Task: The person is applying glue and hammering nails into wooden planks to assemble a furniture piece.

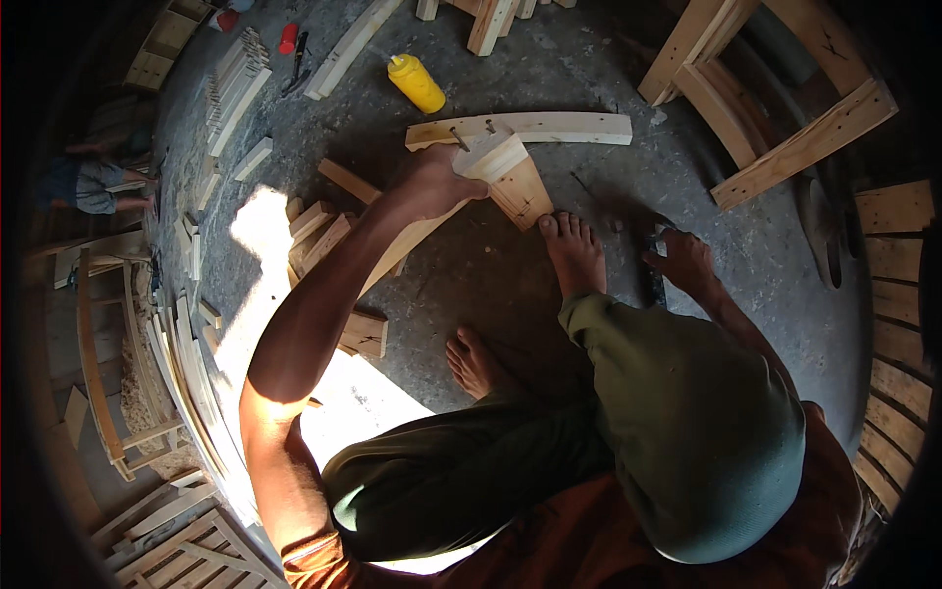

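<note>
- The left hand [432, 184] is clenched around the top of a pale wooden chair part [510, 172], which lies on the concrete floor [471, 265] just ahead of the bare right foot [574, 250].
- Its curved rail runs left to right; a wedge block points down toward the foot.
- Two pegs stick up from the rail.
- The right hand [680, 260] rests on a dark tool [653, 280] on the floor; I cannot tell whether its fingers close on it.

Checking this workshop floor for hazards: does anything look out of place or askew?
Yes. Two nails stand proud and tilted from the wooden piece the left hand grips, close to a bare foot. A yellow squeeze bottle lies on its side on the concrete floor; no spill shows. The right hand rests on a dark tool, too shadowed to identify.
</note>
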A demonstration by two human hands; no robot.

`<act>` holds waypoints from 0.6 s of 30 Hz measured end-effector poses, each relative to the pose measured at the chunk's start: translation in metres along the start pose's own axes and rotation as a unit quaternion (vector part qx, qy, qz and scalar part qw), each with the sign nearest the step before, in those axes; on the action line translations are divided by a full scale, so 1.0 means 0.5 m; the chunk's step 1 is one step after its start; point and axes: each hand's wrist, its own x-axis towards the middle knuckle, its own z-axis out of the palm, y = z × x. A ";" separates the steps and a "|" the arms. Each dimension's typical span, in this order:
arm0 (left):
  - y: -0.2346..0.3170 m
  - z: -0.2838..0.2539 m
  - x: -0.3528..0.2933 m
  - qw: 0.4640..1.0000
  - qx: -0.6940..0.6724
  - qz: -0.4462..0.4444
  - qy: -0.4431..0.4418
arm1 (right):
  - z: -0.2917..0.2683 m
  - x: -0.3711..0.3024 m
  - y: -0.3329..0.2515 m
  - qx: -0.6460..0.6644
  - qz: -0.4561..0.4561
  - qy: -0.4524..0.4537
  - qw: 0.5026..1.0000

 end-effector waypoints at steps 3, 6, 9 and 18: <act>0.013 0.000 -0.016 1.000 0.007 -0.015 0.005 | -0.050 0.002 -0.095 0.146 -0.010 0.036 0.989; 0.032 0.005 -0.034 1.000 0.004 0.000 0.027 | -0.074 0.056 -0.259 0.374 -0.009 0.042 0.926; 0.048 0.014 -0.052 0.998 0.044 0.010 0.033 | -0.074 0.157 -0.380 0.549 0.053 -0.028 0.833; 0.006 -0.014 -0.109 0.963 -0.221 -0.007 -0.156 | -0.100 0.227 -0.418 0.464 0.036 -0.167 0.869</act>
